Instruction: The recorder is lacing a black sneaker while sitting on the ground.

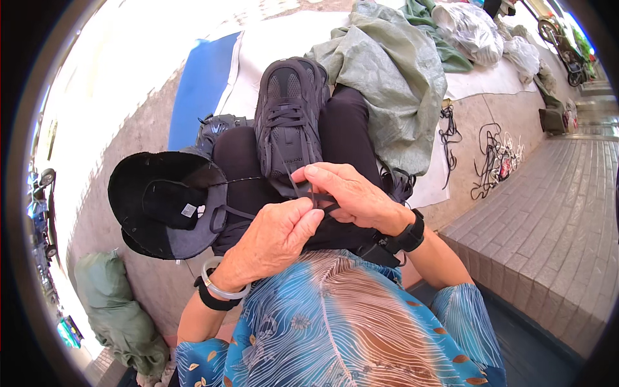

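A dark grey laced sneaker (pixel 288 122) rests on my lap between my thighs, toe pointing away from me. Just at its near end, my left hand (pixel 274 232) pinches a dark flat shoelace (pixel 294 180) between thumb and forefinger. My right hand (pixel 351 197) meets it there, its fingers curled round a looped part of the same lace. One lace strand runs up from my fingers toward the shoe, and another loop hangs left of my left hand. The shoe's heel end is partly hidden behind my hands.
Left of my knee lies an upturned black shoe upper or cap-like piece (pixel 164 200). Grey-green woven sacks (pixel 393 77) spread at the far right, with loose laces (pixel 493 161) on the ground beyond. A brick step (pixel 535 226) runs along the right. A stuffed green sack (pixel 116 309) stands lower left.
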Tool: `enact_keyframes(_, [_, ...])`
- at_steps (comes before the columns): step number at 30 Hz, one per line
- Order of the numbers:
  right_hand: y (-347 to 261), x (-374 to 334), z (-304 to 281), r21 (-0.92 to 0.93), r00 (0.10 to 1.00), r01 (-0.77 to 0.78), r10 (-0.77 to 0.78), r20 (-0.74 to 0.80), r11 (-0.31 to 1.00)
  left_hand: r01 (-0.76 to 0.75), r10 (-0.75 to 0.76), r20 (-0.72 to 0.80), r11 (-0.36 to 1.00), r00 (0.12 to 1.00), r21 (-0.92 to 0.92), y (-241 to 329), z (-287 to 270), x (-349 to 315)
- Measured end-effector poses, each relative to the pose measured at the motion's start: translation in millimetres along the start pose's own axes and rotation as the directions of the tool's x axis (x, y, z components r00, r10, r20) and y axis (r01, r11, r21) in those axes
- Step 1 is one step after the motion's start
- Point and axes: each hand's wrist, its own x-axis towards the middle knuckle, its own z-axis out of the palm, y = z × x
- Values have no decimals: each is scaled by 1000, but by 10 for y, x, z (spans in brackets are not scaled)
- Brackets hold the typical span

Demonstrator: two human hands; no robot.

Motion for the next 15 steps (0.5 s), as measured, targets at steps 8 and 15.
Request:
enact_keyframes(8, [167, 118, 160, 233, 995, -87, 74, 62, 969, -35, 35, 60, 999, 998, 2, -74, 155, -107])
enact_keyframes(15, [136, 109, 245, 281, 994, -48, 74, -85, 958, -19, 22, 110, 999, 994, -35, -50, 106, -94])
